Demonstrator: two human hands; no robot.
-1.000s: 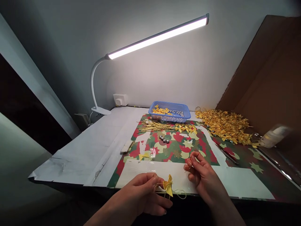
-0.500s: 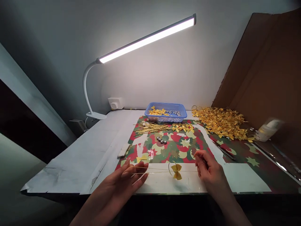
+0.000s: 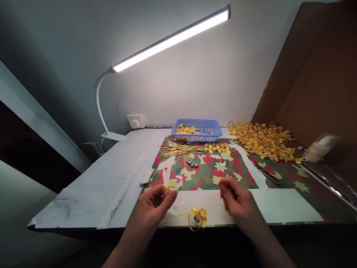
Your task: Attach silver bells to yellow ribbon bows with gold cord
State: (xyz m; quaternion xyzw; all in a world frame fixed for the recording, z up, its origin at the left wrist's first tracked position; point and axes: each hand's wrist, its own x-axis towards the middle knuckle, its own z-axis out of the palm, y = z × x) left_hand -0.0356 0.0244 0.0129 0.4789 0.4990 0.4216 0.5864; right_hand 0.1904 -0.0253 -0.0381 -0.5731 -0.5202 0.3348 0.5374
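Note:
A yellow ribbon bow (image 3: 202,215) with a silver bell (image 3: 196,218) and a thin loop of gold cord (image 3: 190,224) is at the table's front edge, between my hands. One cord end stretches left from the bow. My left hand (image 3: 154,204) is closed, thumb and fingertips pinched to the left of the bow. To the right, my right hand (image 3: 237,199) is pinched too. What either fingertip pinch holds is too fine to see. Several silver bells (image 3: 192,163) lie in a row on the patterned mat (image 3: 206,178).
Gold cords (image 3: 180,149) and folded yellow bows (image 3: 217,147) lie beyond the bells. A blue basket (image 3: 196,137) holds bows and bells. Finished bows form a heap (image 3: 262,141) at right, near tweezers (image 3: 266,174), a white bottle (image 3: 319,149) and cardboard (image 3: 315,74). A lamp (image 3: 173,41) shines above.
The bow has dropped nearer the front edge and turned, showing its bell. The cords stretched between my hands are no longer seen taut. My left hand has closed from spread fingers; my right moved slightly left.

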